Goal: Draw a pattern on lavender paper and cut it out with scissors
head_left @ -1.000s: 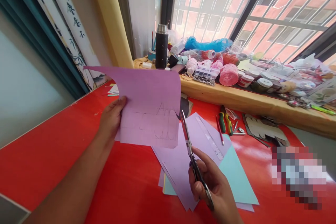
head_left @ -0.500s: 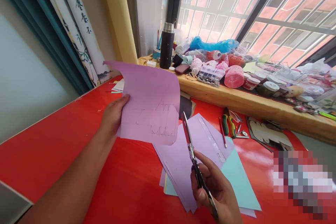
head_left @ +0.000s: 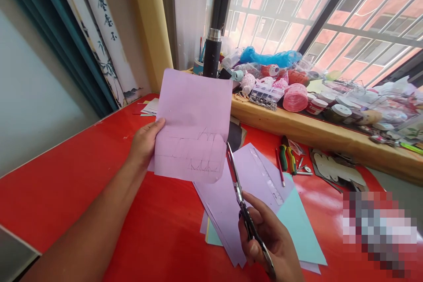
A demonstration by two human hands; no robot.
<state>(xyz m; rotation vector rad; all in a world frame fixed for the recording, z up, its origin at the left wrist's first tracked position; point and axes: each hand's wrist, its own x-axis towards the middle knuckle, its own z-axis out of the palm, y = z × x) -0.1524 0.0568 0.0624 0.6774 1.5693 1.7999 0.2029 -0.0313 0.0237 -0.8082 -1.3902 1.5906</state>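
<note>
My left hand (head_left: 145,143) grips the left edge of a sheet of purple paper (head_left: 194,101), thumb in front, and holds it upright above the table. Pencil lines and rows of zigzag or curved shapes run across its lower half. In my right hand (head_left: 264,233) is a pair of scissors (head_left: 243,205), fingers around the handles, blades pointing up. The blade tips lie close by the paper's right edge; whether they touch it I cannot tell. Beneath the scissors lie a stack of purple sheets (head_left: 246,172), a pale blue sheet (head_left: 300,229) and a clear ruler (head_left: 267,176).
A red pencil (head_left: 280,167) and green-yellow pliers (head_left: 288,156) rest on the red table (head_left: 155,229). Grey and cream cut pieces (head_left: 340,167) lie farther right. Along the wooden sill (head_left: 297,128) stand a black thermos (head_left: 212,55), jars (head_left: 339,112), bags and small boxes.
The purple paper has flattened out; its curled top left corner now stands straight. Its right edge has come nearer the scissor tips. My right hand has shifted slightly left.
</note>
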